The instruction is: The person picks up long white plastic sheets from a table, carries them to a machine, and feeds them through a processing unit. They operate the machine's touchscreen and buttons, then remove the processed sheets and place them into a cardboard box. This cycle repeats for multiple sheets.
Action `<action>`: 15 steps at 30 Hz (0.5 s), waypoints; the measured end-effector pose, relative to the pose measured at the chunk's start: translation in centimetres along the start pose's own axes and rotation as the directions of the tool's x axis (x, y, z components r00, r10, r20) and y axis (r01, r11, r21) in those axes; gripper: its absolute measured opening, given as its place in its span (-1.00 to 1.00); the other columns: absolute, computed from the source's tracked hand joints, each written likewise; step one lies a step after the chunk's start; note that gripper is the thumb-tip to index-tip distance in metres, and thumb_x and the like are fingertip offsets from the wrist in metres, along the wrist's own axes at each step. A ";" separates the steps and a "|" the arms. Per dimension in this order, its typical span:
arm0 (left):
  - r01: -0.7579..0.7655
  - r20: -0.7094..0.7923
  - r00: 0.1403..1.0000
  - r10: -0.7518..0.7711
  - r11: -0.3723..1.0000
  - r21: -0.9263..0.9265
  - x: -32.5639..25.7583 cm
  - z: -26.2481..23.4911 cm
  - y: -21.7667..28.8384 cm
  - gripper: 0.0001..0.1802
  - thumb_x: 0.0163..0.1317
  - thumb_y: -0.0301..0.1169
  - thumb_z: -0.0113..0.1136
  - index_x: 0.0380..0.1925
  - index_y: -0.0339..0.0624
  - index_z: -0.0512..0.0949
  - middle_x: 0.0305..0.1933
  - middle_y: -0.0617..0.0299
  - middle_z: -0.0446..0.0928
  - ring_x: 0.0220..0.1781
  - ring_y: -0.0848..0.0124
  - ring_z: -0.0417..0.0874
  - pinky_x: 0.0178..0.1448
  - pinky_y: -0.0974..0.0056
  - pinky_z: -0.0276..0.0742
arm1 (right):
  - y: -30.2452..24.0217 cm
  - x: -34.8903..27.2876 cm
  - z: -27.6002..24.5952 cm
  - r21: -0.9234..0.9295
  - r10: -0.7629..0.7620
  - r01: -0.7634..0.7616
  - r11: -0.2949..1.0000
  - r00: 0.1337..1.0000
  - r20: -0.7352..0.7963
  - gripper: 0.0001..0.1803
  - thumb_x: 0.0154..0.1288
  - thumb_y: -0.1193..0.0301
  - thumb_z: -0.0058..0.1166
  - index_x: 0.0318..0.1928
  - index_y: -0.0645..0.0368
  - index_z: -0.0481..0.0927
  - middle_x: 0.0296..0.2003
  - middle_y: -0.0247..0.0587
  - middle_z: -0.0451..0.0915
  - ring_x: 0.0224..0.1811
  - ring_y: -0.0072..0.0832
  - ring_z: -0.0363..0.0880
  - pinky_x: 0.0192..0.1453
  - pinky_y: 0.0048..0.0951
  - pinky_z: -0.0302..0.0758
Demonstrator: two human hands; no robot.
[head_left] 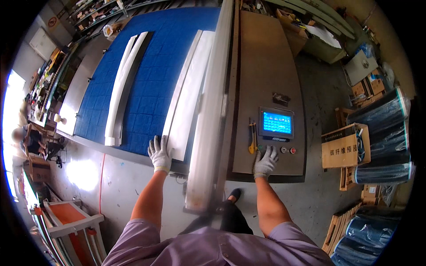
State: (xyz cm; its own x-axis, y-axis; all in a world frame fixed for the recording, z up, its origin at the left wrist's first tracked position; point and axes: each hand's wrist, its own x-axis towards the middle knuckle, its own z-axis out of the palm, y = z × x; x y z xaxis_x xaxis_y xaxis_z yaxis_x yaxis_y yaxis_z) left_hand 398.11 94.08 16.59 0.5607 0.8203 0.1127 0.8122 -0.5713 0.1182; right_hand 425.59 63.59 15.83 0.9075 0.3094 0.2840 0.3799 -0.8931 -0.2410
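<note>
White strip [187, 99], long: eleven o'clock of the wearer, on blue bed [155, 88]. Gloved left hand [159, 155]: fingers spread at its near end, clasping nothing; best kept flat, light, clear of the beam [214, 119]. Gloved right hand [266, 163]: one o'clock, fingers outstretched beside buttons [292, 150], gripping nothing.

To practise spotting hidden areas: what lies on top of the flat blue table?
A long white left strip and a long white right strip, the gloved left hand at its near end. What the strips and long pale beam cover cannot be seen.
</note>
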 end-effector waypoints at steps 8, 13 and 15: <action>0.202 -0.048 0.978 -0.203 0.979 -0.034 0.4 -1.7 1.7 -0.13 0.07 -0.01 0.27 0.36 0.01 0.18 0.35 -0.12 0.22 0.33 -0.06 0.27 0.35 -0.06 0.17 | 0.0 0.4 -0.2 0.001 -0.050 0.050 0.999 0.998 -0.025 -0.51 0.27 0.17 0.08 0.14 0.12 0.41 0.25 -0.02 0.30 0.20 0.06 0.31 0.22 -0.03 0.31; 0.450 0.112 0.888 -0.445 0.893 -0.019 1.2 -3.0 1.8 -0.24 -0.02 0.06 0.34 0.09 -0.18 0.39 0.01 -0.07 0.47 0.00 0.00 0.56 0.00 0.04 0.53 | 0.0 0.3 -0.5 0.010 -0.067 0.068 0.998 0.997 -0.040 -0.53 0.27 0.19 0.07 0.14 0.10 0.42 0.26 -0.05 0.29 0.18 0.06 0.33 0.20 -0.06 0.34; 0.450 0.161 0.879 -0.448 0.893 0.027 1.7 -3.2 1.9 -0.26 -0.07 0.08 0.38 -0.01 -0.21 0.41 -0.03 -0.06 0.48 -0.05 0.00 0.60 -0.03 0.05 0.55 | 0.1 0.3 -0.6 0.022 -0.057 0.058 0.998 0.998 -0.027 -0.53 0.27 0.19 0.07 0.14 0.10 0.43 0.27 -0.06 0.29 0.17 0.06 0.34 0.20 -0.06 0.35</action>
State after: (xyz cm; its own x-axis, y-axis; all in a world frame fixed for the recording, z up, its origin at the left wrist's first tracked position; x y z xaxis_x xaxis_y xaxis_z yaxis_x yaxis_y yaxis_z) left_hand 400.11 94.35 20.13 0.1550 0.9814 -0.1132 0.9816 -0.1402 0.1294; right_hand 425.77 63.44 16.43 0.8793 0.3509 0.3221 0.4353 -0.8665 -0.2442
